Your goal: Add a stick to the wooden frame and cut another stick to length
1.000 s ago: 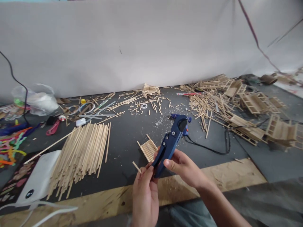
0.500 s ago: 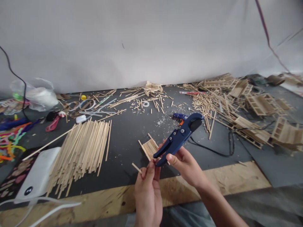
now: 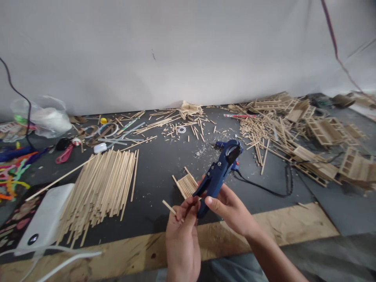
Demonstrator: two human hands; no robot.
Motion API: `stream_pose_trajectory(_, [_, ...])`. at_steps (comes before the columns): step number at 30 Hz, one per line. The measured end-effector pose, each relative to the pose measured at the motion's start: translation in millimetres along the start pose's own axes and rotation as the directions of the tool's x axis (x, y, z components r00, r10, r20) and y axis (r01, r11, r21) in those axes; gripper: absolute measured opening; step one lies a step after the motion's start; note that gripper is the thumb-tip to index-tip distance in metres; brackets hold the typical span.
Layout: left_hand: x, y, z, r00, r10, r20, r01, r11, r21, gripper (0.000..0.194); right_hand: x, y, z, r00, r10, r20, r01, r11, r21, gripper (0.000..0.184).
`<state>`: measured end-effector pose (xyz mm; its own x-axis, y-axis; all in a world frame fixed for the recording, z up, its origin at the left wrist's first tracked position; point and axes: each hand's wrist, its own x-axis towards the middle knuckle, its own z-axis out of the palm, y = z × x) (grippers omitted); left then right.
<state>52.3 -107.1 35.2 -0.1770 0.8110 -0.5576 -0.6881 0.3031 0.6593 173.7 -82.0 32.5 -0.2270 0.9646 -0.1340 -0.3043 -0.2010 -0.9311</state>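
My right hand (image 3: 233, 205) is wrapped round the handle of a blue hand cutter (image 3: 216, 175), like a pipe cutter, its rounded head tilted up and away from me. My left hand (image 3: 183, 233) pinches a short wooden stick (image 3: 169, 207) that juts out to the left. Its fingertips are up against the lower end of the cutter's handles; whether they grip them I cannot tell. Just beyond my hands, a small panel of joined sticks (image 3: 186, 183) lies on the dark table, partly hidden by the cutter.
To the left lies a wide stack of long wooden sticks (image 3: 102, 184) beside a white power bank (image 3: 44, 219). A blue glue gun (image 3: 219, 144) rests behind the cutter, its cord (image 3: 264, 188) trailing right. Stick-built pieces (image 3: 326, 131) and loose offcuts crowd the right. A wooden strip (image 3: 282, 221) edges the table.
The cutter has turned more upright, its head shifting left and its handle end dropping slightly nearer me. My left hand still pinches the short stick.
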Motion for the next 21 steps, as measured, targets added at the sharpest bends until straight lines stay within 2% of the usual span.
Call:
stream_pose_trajectory(8, [-10.5,-2.5,-4.2,0.993,0.091,0.073,-0.100,0.987,0.127,0.035,-3.7,-5.7,-1.7,0.999,0.036,0.024,-0.037,0.999,0.028,0.034])
stream_pose_trajectory(11, [-13.4,-4.0,-5.4,0.986,0.135,0.097,-0.152,0.968,0.202,0.031,-4.0,-4.5,-2.0,0.999,0.034,0.025,-0.034,0.999,-0.017,0.033])
stream_pose_trajectory(15, [-21.6,-2.1,-1.0,0.979,0.115,0.169,-0.161,0.943,0.291,0.031,-5.2,-2.5,-4.0,0.999,0.036,0.029,-0.033,0.995,-0.092,0.027])
stream_pose_trajectory(21, [-25.0,6.3,-1.8,0.947,0.151,0.282,-0.276,0.832,0.481,0.022,-8.4,-2.9,-9.2,0.996,0.035,0.078,-0.029,0.996,-0.081,0.025])
